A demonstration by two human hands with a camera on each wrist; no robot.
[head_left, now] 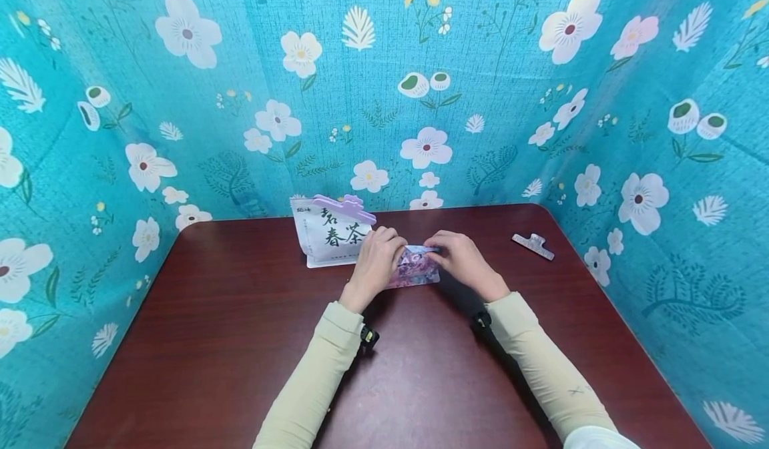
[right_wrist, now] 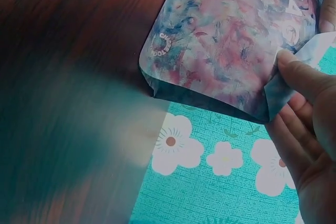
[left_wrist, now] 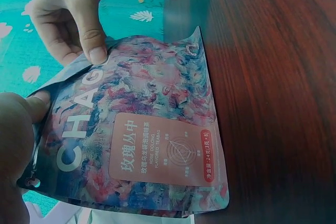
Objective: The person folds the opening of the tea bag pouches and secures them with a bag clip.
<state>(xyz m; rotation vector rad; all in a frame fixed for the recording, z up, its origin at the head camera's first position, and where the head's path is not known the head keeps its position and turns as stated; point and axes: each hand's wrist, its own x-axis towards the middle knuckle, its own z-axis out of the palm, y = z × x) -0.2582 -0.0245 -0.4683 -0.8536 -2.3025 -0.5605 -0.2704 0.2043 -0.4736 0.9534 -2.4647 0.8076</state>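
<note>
Head view: patterned pouch (head_left: 418, 270) is toward the far side of the table (head_left: 240, 355), between left hand (head_left: 375, 259) and right hand (head_left: 462, 262), both pinching its top edge. White bag (head_left: 321, 239) stands just left of it, purple clip (head_left: 346, 207) across its top, presumably to hold the mouth closed. Clear clip (head_left: 533, 245) lies well apart on the right, probably parked there to leave working room while within right-hand reach. Left wrist view: pouch front with its pink label (left_wrist: 163, 148) in plain sight; left thumb on the face near one top corner, right thumb further along the same edge. Likely one hand per end so the rim stays taut and level. Left fingers behind are hidden. Right wrist view: right fingers narrow, thumb in front and fingers behind, gripping the rim where it looks bent over; pressure there probably holds the fold flat. Lower edge sits at the table; can't tell if it bears weight.
</note>
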